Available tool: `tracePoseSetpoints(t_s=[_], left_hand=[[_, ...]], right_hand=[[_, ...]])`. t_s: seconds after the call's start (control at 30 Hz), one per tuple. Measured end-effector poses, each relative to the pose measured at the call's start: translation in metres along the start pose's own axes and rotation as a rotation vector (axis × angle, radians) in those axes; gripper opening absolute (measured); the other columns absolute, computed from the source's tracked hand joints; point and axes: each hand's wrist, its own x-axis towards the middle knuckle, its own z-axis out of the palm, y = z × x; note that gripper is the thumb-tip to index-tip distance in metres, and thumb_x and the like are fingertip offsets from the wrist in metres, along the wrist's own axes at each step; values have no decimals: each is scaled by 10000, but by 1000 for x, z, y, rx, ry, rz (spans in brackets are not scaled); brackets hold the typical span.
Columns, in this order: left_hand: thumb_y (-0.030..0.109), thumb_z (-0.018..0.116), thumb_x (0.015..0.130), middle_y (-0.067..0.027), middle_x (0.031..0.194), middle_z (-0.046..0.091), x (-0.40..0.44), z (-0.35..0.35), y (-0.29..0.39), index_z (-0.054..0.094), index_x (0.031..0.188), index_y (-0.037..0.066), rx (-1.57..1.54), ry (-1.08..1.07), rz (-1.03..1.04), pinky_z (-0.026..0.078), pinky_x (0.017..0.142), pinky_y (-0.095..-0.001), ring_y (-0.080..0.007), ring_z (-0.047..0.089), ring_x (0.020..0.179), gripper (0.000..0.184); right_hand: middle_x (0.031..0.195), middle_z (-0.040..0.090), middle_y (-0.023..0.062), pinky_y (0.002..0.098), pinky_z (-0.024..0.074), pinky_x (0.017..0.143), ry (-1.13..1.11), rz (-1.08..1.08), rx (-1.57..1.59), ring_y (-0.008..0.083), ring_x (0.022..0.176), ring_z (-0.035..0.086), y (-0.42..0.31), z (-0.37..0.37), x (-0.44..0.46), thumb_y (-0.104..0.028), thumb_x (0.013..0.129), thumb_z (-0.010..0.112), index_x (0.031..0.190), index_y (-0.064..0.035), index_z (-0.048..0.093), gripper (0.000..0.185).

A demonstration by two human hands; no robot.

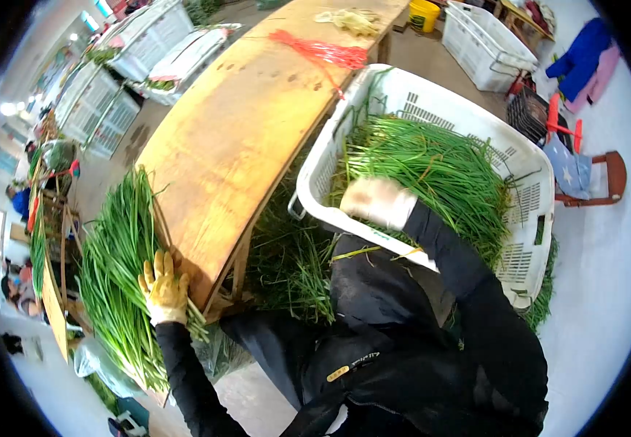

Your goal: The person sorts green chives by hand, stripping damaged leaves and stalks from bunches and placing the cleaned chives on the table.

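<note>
My left hand [165, 288], in a yellow-coated glove, lies with spread fingers at the edge of a heap of chives [122, 255] on the left end of the wooden table. The pale stem ends of this heap point toward me. My right hand [379, 203], in a whitish glove, is inside the near side of a white plastic crate [421, 255], at the edge of the loose chives [432, 160] in it. Motion smears its fingers, so I cannot tell whether they grip any leaves.
A long wooden table [213, 124] carries red ties [323, 51] and pale gloves [350, 22]. Loose greens [294, 269] lie below it. More white crates [486, 44] stand behind, near a yellow bucket [423, 14]. A chair [606, 178] is at the right wall. People work at the far left.
</note>
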Motion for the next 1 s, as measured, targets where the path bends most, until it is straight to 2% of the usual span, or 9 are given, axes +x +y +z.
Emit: tracePoseSetpoints(t_s=[0.2, 0.47, 0.67, 0.73, 0.8, 0.87, 0.93, 0.97, 1.0], left_hand=[[287, 555, 754, -83, 1025, 563, 6, -46, 5, 523, 1096, 143, -474, 36, 218, 426, 786, -377, -301, 540, 904, 372], [80, 565, 791, -99, 928, 599, 23, -85, 38, 538, 1070, 9, -1013, -69, 178, 452, 739, -244, -139, 571, 846, 289], [144, 562, 793, -157, 884, 619, 83, -71, 67, 561, 1040, 39, -1019, 86, 302, 486, 659, -267, -188, 621, 753, 268], [173, 545, 800, -160, 897, 612, 105, -75, 83, 566, 1021, 31, -912, 180, 290, 483, 682, -280, -218, 617, 772, 264], [174, 534, 799, -162, 922, 602, 122, -70, 90, 563, 1023, 35, -848, 200, 218, 475, 710, -300, -251, 604, 804, 265], [156, 515, 801, -177, 918, 585, 129, -57, 85, 526, 1046, 30, -702, 295, 255, 469, 706, -344, -267, 585, 830, 275], [162, 520, 818, -134, 973, 593, 119, -58, 83, 502, 1081, 23, -481, 352, 229, 481, 749, -293, -224, 593, 832, 297], [192, 504, 826, -139, 1000, 573, 101, -89, 100, 469, 1101, 20, -274, 88, 12, 490, 725, -302, -234, 584, 832, 326], [248, 511, 820, -151, 1103, 512, 85, -83, 103, 411, 1167, 15, -84, 154, 77, 497, 700, -307, -241, 574, 845, 431]], right_hand=[[897, 560, 134, 353, 406, 784, 617, 224, -26, 270, 871, 538, 126, -52, 101, -363, 752, 530, 845, -94, 610, 295], [859, 599, 151, 397, 443, 739, 375, 444, -114, 296, 854, 568, 99, -63, 172, -342, 756, 460, 890, -56, 590, 341], [721, 594, 83, 348, 453, 649, 44, 144, 519, 207, 640, 565, 4, 34, 176, -342, 831, 419, 846, -58, 551, 314], [750, 594, 99, 338, 457, 646, 47, 71, 196, 215, 654, 566, -55, 55, 165, -352, 829, 443, 869, -36, 541, 334], [800, 595, 141, 340, 457, 685, -454, 126, 126, 254, 717, 575, -105, 68, 162, -370, 830, 446, 924, -34, 544, 362], [831, 592, 171, 359, 455, 703, -324, -284, 235, 284, 756, 578, -119, 81, 138, -379, 831, 445, 957, -37, 544, 378], [819, 591, 167, 368, 452, 719, -444, -273, 155, 272, 761, 579, -111, 60, 135, -341, 824, 445, 906, -33, 555, 337], [764, 586, 146, 358, 456, 696, -315, -270, 12, 249, 732, 580, -90, 51, 143, -309, 823, 431, 866, -42, 559, 299], [722, 573, 137, 365, 456, 636, 202, -593, -95, 251, 677, 572, -53, 52, 160, -301, 825, 419, 846, -52, 557, 286]])
